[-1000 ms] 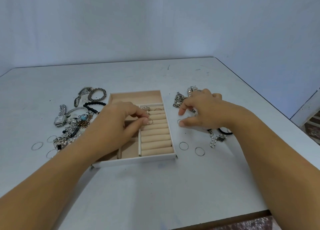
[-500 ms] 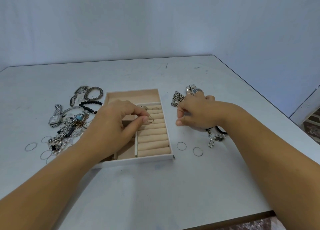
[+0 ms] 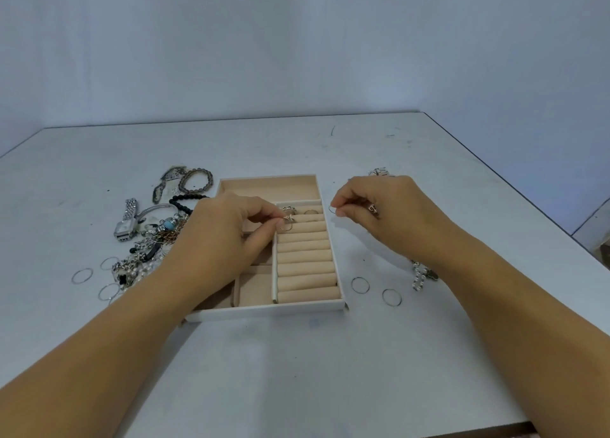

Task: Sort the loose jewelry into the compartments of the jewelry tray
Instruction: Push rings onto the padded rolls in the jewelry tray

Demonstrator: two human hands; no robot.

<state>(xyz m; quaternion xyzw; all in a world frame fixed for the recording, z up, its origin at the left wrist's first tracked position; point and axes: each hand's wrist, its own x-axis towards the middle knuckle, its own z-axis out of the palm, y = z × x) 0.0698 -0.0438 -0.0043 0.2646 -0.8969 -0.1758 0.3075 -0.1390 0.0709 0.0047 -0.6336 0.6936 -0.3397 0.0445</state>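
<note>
While the left hand [image 3: 231,236] seats a pinched ring [image 3: 286,227] between tray rolls [image 3: 307,259], the right hand [image 3: 383,211] pinches a hoop [image 3: 332,210] needing a free slot.

- The left grip [image 3: 227,236] pinches a small ring [image 3: 285,228] at the upper rolls of the ring section in the jewelry tray [image 3: 264,312].
- The right grip [image 3: 383,213] pinches a thin wire ring [image 3: 332,210] just right of the tray.
- On the worktop [image 3: 330,371], one loose ring [image 3: 360,285] and another loose ring [image 3: 391,297] lie right of the tray.
- A tangled jewelry pile [image 3: 155,239] and a watch [image 3: 125,226] lie to its left.
</note>
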